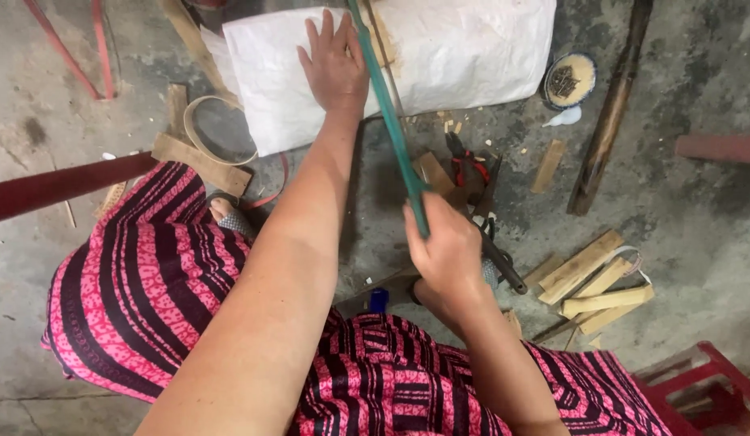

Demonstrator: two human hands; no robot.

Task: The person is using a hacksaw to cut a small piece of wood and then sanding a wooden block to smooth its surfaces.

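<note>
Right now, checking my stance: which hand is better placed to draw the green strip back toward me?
Probably the right hand: it already grips the green strip. The left hand lies flat on the white sack.

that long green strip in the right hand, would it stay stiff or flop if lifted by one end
The green strip looks thin and narrow, so it would probably flex and sag. The right hand pinches it easily, suggesting it is light. Its smooth surface may be slippery.

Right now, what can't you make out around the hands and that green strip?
Head view only:
- green strip: its far end runs off the top edge.
- white sack: its top is cut off by the frame; contents hidden.
- left hand: its palm lies flat on the sack, so what is beneath it is hidden.
- right hand: covers the strip's lower end.
- pliers: jaws in shadow, unclear.
</note>
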